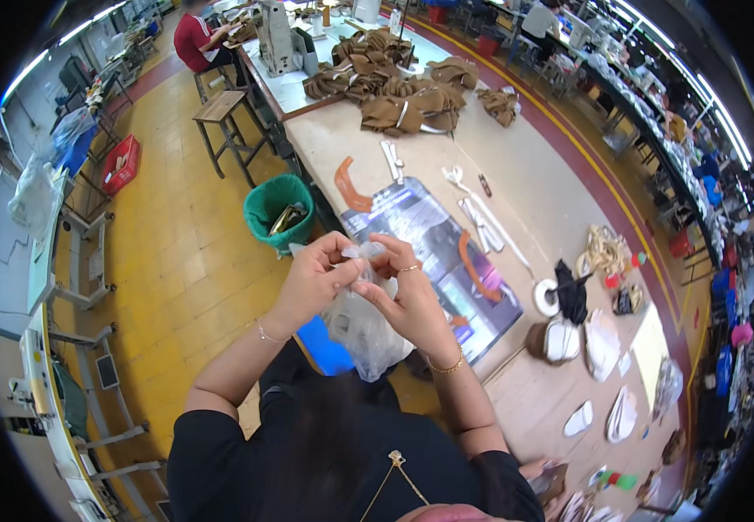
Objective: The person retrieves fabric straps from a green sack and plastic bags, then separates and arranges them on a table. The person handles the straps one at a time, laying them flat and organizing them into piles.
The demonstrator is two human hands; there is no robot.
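A translucent plastic bag (365, 337) hangs in front of my body, its gathered top pinched between my two hands. My left hand (314, 277) is closed on the left side of the bag's neck, thumb against the fingers. On the other side my right hand (407, 300) grips the bunched plastic, its thumb pressed across the front. What the bag contains, if anything, I cannot make out. Just beyond my hands, a dark printed sheet (412, 222) lies on the table, with curved orange-brown pieces (473, 265) on it.
A green-lined bin (260, 204) stands left of the table (516, 187). Brown fabric bundles (412, 109) are heaped at the far end. White straps, a tape roll (546, 297) and white cut pieces (603, 344) lie to the right. Another person's hand (535, 470) shows at lower right.
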